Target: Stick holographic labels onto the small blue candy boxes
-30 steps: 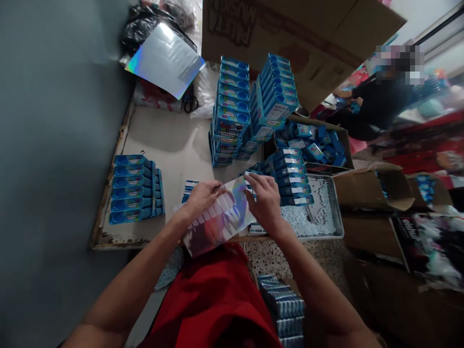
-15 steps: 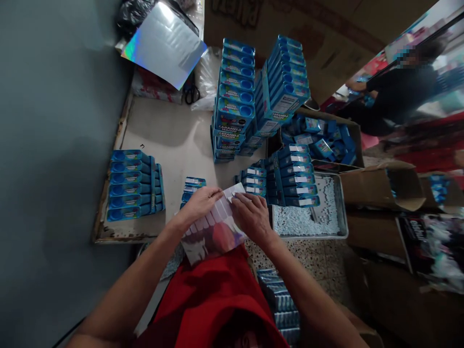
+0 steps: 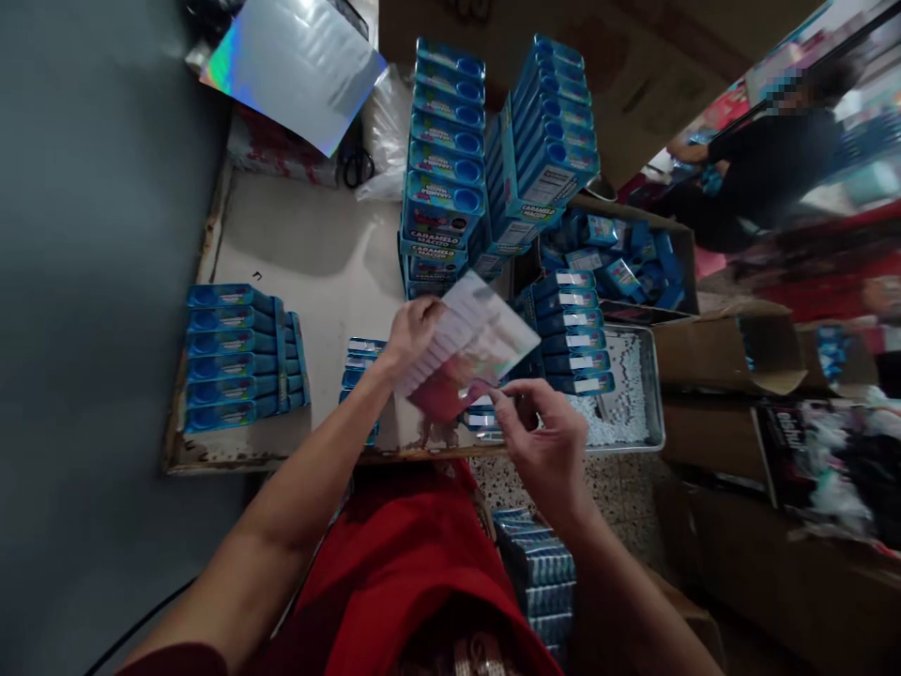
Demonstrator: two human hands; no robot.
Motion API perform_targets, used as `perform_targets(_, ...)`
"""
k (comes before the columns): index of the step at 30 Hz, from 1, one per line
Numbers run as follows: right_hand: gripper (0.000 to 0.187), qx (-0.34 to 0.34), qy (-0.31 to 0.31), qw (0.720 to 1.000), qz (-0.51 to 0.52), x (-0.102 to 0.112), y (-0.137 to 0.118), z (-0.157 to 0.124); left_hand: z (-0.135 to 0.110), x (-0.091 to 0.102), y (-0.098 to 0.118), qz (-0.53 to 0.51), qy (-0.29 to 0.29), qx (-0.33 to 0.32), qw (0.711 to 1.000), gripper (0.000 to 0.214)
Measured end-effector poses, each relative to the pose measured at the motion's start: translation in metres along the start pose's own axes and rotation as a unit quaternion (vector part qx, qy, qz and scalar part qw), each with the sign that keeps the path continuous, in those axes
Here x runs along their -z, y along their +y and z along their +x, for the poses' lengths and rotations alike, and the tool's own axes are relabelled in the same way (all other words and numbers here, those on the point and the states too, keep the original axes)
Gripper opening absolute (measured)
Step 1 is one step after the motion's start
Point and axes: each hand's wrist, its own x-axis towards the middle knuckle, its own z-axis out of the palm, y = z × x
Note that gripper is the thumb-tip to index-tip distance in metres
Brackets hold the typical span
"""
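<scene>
In the head view, a glossy sheet [image 3: 473, 352] with a row of white strips along one side and a reddish lower part is tilted above the table's front edge. My left hand [image 3: 414, 330] is closed on its left side. Fingers and thumb of my right hand [image 3: 545, 437] are pinched together at the sheet's lower right edge. Under the sheet, partly hidden, lies a small group of blue boxes [image 3: 484, 421] with white labels. Another short stack of blue boxes [image 3: 362, 355] is beside my left forearm.
Banded blue boxes [image 3: 239, 361] sit at the table's left; tall blue stacks [image 3: 445, 188] rise behind. At right are banded boxes [image 3: 578, 333], a metal tray [image 3: 658, 404] of small pale pieces and a carton [image 3: 694, 272] of loose boxes. A person [image 3: 767, 160] works farther off.
The sheet has been raised from near my lap and turned, moving up and right. My right hand has shifted from its top strips to its lower right edge. The view has shifted slightly.
</scene>
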Motion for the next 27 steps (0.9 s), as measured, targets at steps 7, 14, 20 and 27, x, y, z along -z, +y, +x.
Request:
perform_targets(7, 0.031, -0.25, -0.08, 0.905, 0.334, -0.029, -0.011, 0.02, -0.043, 0.014, -0.01, -0.177, 0.187, -0.013, 0.966, 0.038)
perform_targets(14, 0.035, -0.258, -0.133, 0.88, 0.376, -0.072, -0.015, 0.011, -0.142, 0.032, -0.037, -0.533, -0.05, 0.212, 0.817, 0.068)
perform_targets(20, 0.036, -0.27, -0.201, 0.879, 0.337, -0.106, -0.006, -0.014, -0.169, 0.019, -0.062, -0.517, 0.093, 0.272, 0.807, 0.042)
perform_targets(27, 0.041, -0.32, -0.172, 0.884, 0.294, -0.203, 0.003, -0.052, -0.206, 0.046, -0.113, -0.323, 0.21, 0.311, 0.869, 0.03)
